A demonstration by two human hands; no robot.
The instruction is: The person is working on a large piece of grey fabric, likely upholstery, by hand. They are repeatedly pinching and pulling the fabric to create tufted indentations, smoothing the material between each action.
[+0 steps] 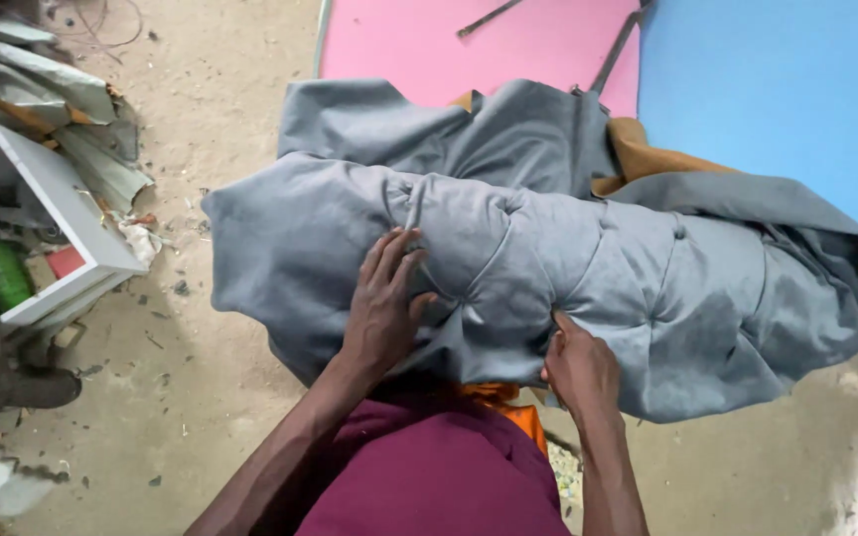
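While we look down from the head cam, the biggest thing is the dusty concrete floor (220, 89), littered w/ small scraps. Across the middle lies our grey tufted upholstery cover (568, 268), a padded, button-pinched piece w/ deep folds; it runs from frame left-centre to the right edge, draped over an orange-brown foam pad (647, 149) that peeks out at the top right. Behind it, at the top, sit a pink sheet (409, 40) and a blue sheet (777, 89) side by side, w/ a thin dark strip btwn them.

At far left we see a white open box (71, 218) w/ a green bottle (4, 273) inside, plus crumpled grey offcuts (62, 99) piled above it.

Nearer to us, our maroon garment (429, 476) fills the bottom centre, w/ a bit of orange cloth (508, 407) just above it, under the cover's near edge.

Our left hand (384, 308) lies flat on the grey cover, fingers spread fairly wide & pressing beside a tuft fold, gripping nothing. Our right hand (578, 362) is closed narrow on the cover's near edge, thumb & fingers pinching the fabric at a pleat. Both hands touch the cover, well apart from each other.
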